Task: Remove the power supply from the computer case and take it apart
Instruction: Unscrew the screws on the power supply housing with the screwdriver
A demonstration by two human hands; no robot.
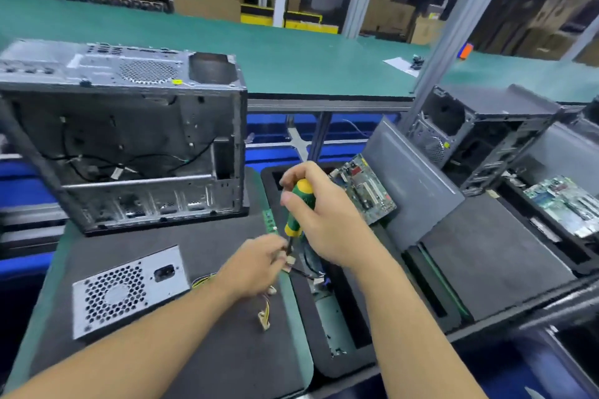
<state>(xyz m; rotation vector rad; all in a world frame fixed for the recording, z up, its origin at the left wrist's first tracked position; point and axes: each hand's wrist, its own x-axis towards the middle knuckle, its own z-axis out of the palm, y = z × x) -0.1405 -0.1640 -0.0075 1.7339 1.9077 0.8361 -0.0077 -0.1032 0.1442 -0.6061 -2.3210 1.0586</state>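
1. Head view: the power supply point(129, 291) is already out of the computer case point(129, 139). It lies near left on the dark mat point(210, 350), well apart from the case, which stands open behind it on the far left.
2. The removal looks done. The taking apart has hardly begun, I judge: the power supply's shell is closed and whole.
3. The right hand point(324, 217) is wrapped firmly round the handle of a screwdriver point(298, 207), shaft pointing down toward the left hand.
4. The left hand point(256, 264) has its fingertips drawn together at the screwdriver's tip. It seems to pinch a small plug on the wire bundle point(265, 314), though blur and the fingers hide the contact.
5. Materials:
   - The power supply is a dull silver sheet-metal box with a honeycomb grille and a black socket.
   - The case is grey pressed steel, perforated, with loose black cables inside.
   - The screwdriver handle is glossy green and yellow plastic.
   - The wire bundle is thin, yellow and reddish, ending in pale plastic plugs.
6. A green motherboard point(366, 191) leans in a black tray to the right.
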